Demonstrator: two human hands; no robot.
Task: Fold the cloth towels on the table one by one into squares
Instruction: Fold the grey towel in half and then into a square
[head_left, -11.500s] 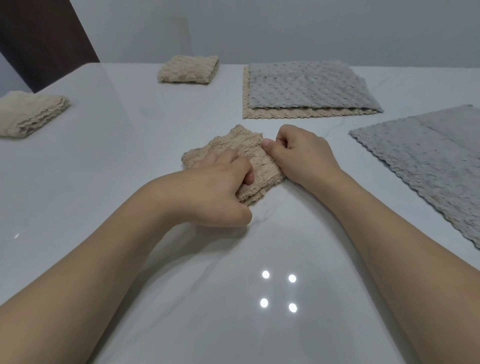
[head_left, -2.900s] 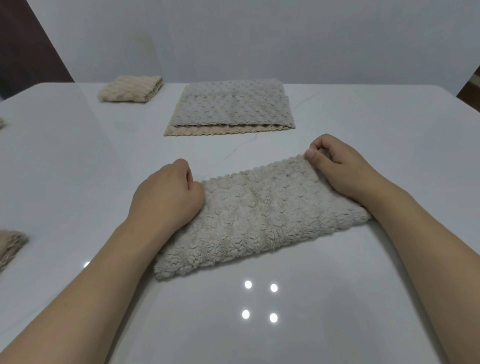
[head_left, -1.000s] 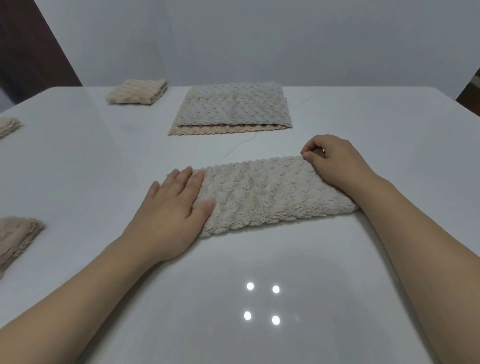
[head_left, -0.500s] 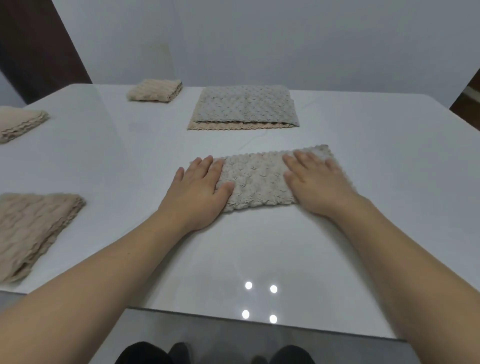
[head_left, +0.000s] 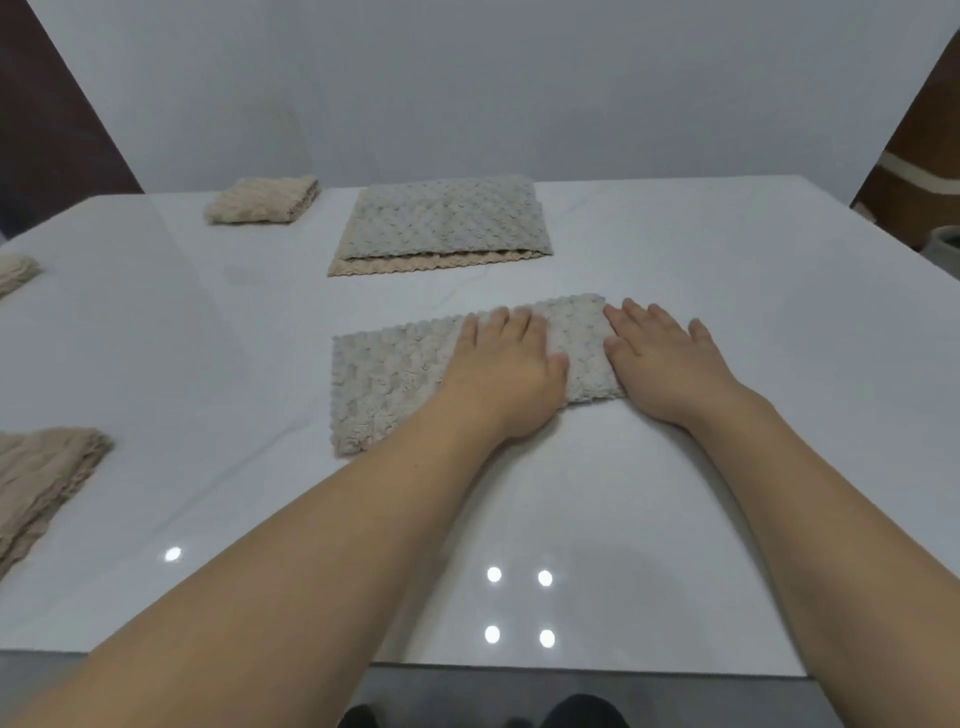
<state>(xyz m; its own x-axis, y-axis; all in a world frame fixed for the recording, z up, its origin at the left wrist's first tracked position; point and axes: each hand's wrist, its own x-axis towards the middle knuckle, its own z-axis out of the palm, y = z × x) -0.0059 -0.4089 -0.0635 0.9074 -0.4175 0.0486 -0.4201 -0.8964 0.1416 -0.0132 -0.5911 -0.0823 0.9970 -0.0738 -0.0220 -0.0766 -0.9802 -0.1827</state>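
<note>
Glossy white table reflecting four ceiling light spots near its front edge. Plain pale wall behind. Dark brown panels far left and far right.

Pale wall behind; dark shoes below the white table's edge.

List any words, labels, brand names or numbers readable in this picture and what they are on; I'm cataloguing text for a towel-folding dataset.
None: no readable text in this view.
The cream towel under both hands shows no tag or print.
The grey towel and the tan folded towels show none either.
The white table bears only light reflections.
</note>
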